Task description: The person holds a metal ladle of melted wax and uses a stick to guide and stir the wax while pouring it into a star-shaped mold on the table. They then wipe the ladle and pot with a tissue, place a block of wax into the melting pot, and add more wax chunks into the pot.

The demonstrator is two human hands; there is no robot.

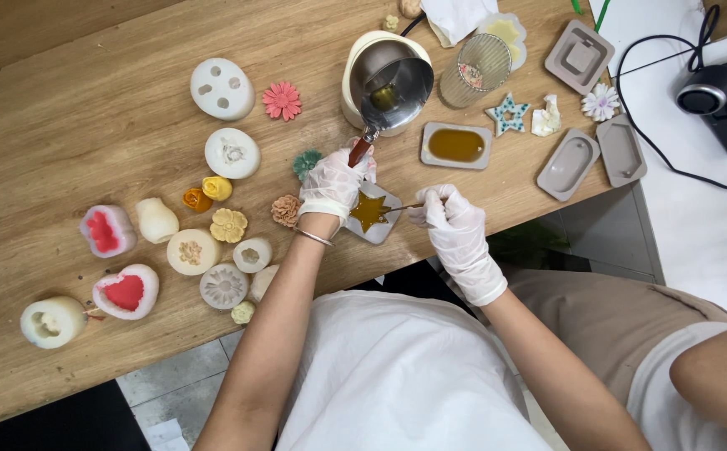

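Star mould [371, 212] sits at the near bench [63, 117] edge, filled with amber liquid; all places below are relative to it. Far left of it: white cylinder mould [53, 321], two heart moulds with red fill [126, 291] [107, 230], and a small white vase shape [156, 220]. Closer left: cluster of little flower pieces, yellow [228, 225], orange [196, 200], tan [285, 210], plus round white moulds [223, 286]. Up-left of it: pink daisy [282, 100] and round white mould with holes [222, 88]. Left hand [333, 184], gloved, just above-left of the star mould, clenched round the red handle of a metal ladle [390, 83]; ladle bowl lies well above it, over a cream pot [355, 63]. Right hand [454, 221], gloved, just right of it, pinching a thin stick [403, 206] whose tip reaches over the star mould. Up-right: rectangular mould with amber liquid [456, 145], blue star piece [508, 114], wire-mesh cup [474, 68]. Further right: three empty grey moulds [568, 164] [620, 150] [579, 55], white flower [601, 102]. Far right, off the bench: black camera with cable [718, 96].
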